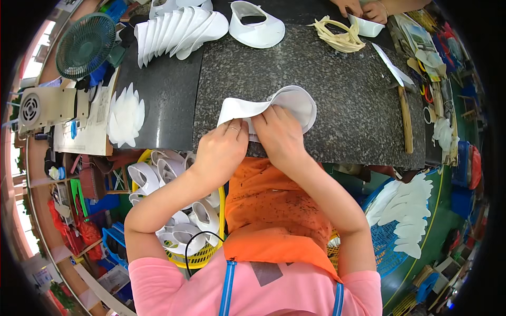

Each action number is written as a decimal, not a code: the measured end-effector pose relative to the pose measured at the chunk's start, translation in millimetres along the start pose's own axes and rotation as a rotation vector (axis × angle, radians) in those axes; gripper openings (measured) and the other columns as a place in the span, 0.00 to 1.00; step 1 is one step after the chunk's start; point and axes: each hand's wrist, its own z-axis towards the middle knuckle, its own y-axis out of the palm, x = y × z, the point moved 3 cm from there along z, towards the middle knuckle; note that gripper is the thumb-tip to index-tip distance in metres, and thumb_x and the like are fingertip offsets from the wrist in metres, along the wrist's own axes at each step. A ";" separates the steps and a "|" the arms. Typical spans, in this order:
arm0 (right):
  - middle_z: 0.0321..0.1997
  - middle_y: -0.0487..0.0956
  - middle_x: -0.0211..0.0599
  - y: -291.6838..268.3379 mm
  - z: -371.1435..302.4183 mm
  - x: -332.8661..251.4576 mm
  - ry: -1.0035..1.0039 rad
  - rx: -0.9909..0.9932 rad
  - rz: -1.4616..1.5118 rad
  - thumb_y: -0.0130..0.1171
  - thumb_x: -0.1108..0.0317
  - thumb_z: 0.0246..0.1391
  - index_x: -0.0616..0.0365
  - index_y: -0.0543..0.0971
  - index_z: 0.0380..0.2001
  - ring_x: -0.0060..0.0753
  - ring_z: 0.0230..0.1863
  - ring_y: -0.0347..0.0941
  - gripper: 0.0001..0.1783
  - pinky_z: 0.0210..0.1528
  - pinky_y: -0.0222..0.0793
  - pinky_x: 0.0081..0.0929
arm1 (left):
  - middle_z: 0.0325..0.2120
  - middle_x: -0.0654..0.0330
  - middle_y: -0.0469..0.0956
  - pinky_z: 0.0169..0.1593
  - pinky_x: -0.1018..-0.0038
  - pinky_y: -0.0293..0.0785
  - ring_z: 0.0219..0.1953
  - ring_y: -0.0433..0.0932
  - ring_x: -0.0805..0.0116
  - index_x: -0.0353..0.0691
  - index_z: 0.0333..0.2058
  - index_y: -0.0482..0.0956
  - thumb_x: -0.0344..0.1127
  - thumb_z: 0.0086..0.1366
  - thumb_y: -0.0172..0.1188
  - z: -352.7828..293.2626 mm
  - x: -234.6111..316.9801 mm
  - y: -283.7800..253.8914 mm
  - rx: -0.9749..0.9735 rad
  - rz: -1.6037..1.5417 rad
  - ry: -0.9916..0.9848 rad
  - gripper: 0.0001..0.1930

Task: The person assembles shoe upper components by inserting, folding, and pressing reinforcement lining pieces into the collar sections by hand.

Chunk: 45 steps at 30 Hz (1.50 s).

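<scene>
Near the front edge of the dark speckled tabletop [242, 66], both hands hold a white curved piece [295, 100] that looks like a shoe upper. My left hand [224, 147] grips its left side with bent fingers; a ring shows on one finger. My right hand [276, 131] presses its fingers into the fold, and the piece rounds out into a loop at the right. The fingertips are partly hidden by the white material. A similar white upper [256, 23] with an opening lies at the far side, beside a row of overlapped white uppers [179, 31].
Yellow strips [340, 37] lie in a coil at the back, near another person's hands [363, 9] on a white piece. A wooden-handled hammer [405, 116] rests at right. White cut pieces [126, 116] fan out at left. Below stand a yellow basket [203, 258] and a blue basket [385, 242].
</scene>
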 end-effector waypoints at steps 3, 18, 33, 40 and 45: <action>0.34 0.72 0.35 -7.3 -7.6 3.6 -0.162 0.073 0.084 0.56 0.71 0.41 0.61 0.76 0.32 0.36 0.37 0.71 0.12 0.39 0.70 0.31 | 0.40 0.56 0.79 0.41 0.74 0.79 0.42 0.79 0.65 0.31 0.43 0.77 0.27 0.50 0.57 -4.7 3.2 0.7 0.008 0.048 0.016 0.18; 0.35 0.73 0.31 -9.9 -15.3 7.4 -0.286 0.070 0.105 0.57 0.69 0.39 0.61 0.79 0.30 0.33 0.38 0.70 0.11 0.40 0.71 0.30 | 0.26 0.58 0.76 0.34 0.75 0.76 0.32 0.76 0.66 0.32 0.29 0.79 0.29 0.44 0.58 -0.6 9.5 3.9 -0.024 0.063 0.054 0.11; 0.36 0.74 0.32 -9.8 -14.3 10.5 -0.257 0.037 0.173 0.57 0.70 0.37 0.60 0.78 0.25 0.31 0.36 0.70 0.08 0.37 0.70 0.27 | 0.31 0.59 0.76 0.32 0.77 0.72 0.36 0.72 0.65 0.35 0.27 0.79 0.30 0.48 0.59 3.9 12.1 0.8 -0.030 0.033 0.044 0.07; 0.34 0.74 0.33 -9.0 -10.0 8.6 -0.193 0.045 0.181 0.57 0.71 0.36 0.62 0.78 0.26 0.33 0.34 0.70 0.09 0.34 0.70 0.28 | 0.28 0.60 0.73 0.27 0.77 0.70 0.31 0.72 0.67 0.38 0.27 0.79 0.30 0.48 0.59 11.6 11.8 -1.4 -0.085 0.022 -0.016 0.06; 0.33 0.73 0.34 -9.7 -7.7 12.3 -0.178 0.072 0.212 0.58 0.70 0.39 0.62 0.78 0.27 0.33 0.33 0.71 0.09 0.32 0.71 0.28 | 0.23 0.64 0.68 0.23 0.77 0.67 0.26 0.70 0.69 0.42 0.24 0.76 0.31 0.46 0.58 14.6 10.2 8.2 0.052 0.087 -0.049 0.04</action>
